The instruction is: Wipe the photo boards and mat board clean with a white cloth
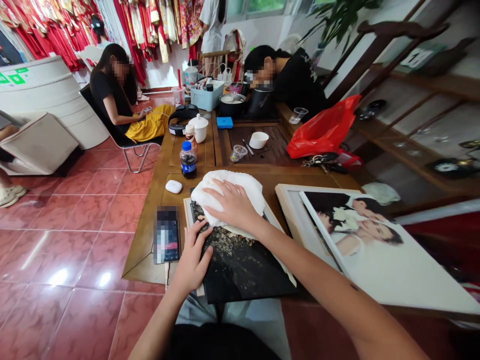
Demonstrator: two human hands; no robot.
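In front of me a black panel lies on a pale wooden frame at the table's near edge. Pale flakes and crumbs are scattered across its surface. My right hand rests flat with spread fingers on a bunched white cloth, which covers the panel's far end. At the panel's left edge, my left hand lies with fingers apart, its fingertips touching the surface close to the cloth.
Left of the panel are a phone with a cable, a white earbud case and a blue-capped bottle. A framed couple photo lies right. A red plastic bag stands beyond. Two people sit around the table.
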